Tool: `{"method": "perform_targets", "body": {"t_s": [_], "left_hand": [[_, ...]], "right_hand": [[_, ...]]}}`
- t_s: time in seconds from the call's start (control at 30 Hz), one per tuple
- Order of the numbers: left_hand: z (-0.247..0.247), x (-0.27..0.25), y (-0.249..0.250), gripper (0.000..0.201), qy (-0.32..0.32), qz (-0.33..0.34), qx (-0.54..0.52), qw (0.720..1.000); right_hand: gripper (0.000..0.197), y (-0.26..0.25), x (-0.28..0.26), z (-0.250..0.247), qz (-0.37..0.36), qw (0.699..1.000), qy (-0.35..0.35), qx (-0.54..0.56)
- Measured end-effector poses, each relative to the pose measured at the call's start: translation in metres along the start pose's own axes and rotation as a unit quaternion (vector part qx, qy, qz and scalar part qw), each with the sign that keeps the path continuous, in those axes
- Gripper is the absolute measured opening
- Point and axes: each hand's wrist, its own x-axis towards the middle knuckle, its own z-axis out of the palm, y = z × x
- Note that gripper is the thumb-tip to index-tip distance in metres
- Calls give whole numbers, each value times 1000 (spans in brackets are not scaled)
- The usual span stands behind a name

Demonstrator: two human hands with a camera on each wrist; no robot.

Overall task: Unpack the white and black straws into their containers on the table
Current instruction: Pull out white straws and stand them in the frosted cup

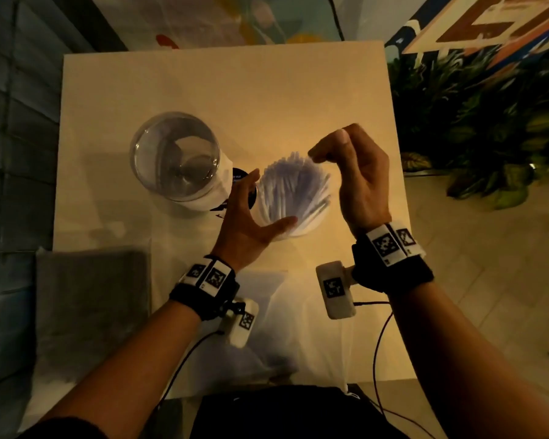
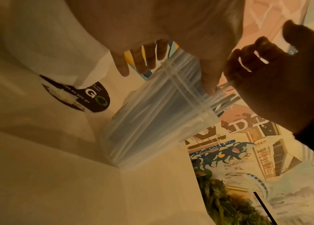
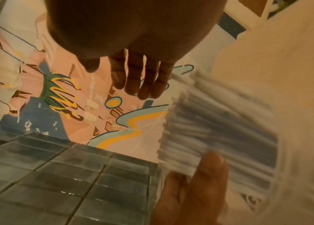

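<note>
Both wrists wear tagged straps; left hand (image 1: 249, 217) is spread wide, thumb and fingers cupping the clear cup (image 1: 293, 198) of white straws (image 1: 295, 185) on the table (image 1: 267, 90). Right hand (image 1: 358, 182) hovers above the straw tips, fingers loosely curled, holding nothing. A jar (image 1: 176, 156) stands just left; its contents are unclear

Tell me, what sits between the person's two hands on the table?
A clear cup packed with white straws stands between the left hand and the right hand, plainest in the head view.
</note>
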Motion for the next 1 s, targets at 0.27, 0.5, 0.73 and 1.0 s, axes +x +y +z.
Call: {"method": "perform_targets", "body": {"t_s": [0.27,0.5,0.73,1.0], "left_hand": [[-9,23,4,97,-41,40,42,997],[-4,36,16,73,-60,67,55,994],[-7,40,24,55,-60,140,70,986],[-10,37,21,59,-71,89,49,992]], "right_hand": [[97,57,-35,-49,63,955,-187,-221],[86,88,-14,-27,80,934,-238,-256],[50,85,-8,-15,9,953,-232,-196],[53,77,-14,-11,25,967,-196,-162]]}}
